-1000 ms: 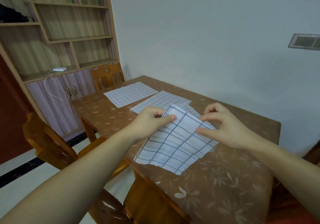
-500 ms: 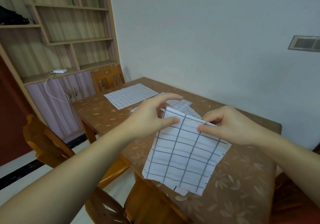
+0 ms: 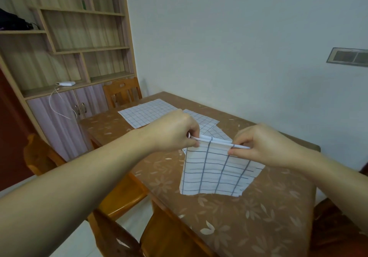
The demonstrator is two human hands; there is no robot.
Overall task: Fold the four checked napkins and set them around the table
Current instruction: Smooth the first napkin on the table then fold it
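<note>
- Head view: left hand (image 3: 175,131) and right hand (image 3: 264,145) each pinched a top corner of the folded checked napkin (image 3: 217,171), fingers narrow and clamped on its edge.
- Napkin hung down toward 6 o'clock from both grips, lower edge at or just above the table (image 3: 258,227); can't tell which.
- Pinched edge, the long axis, ran 9-to-3 between the hands; neither hand clearly nearer.
- Flat napkin (image 3: 147,111) at 11 o'clock, more napkins (image 3: 205,121) beside it, partly hidden.

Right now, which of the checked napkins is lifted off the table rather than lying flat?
The near napkin, pinched along its top edge by the left hand and right hand and hanging down. The other napkins lie flat further back on the table.
</note>
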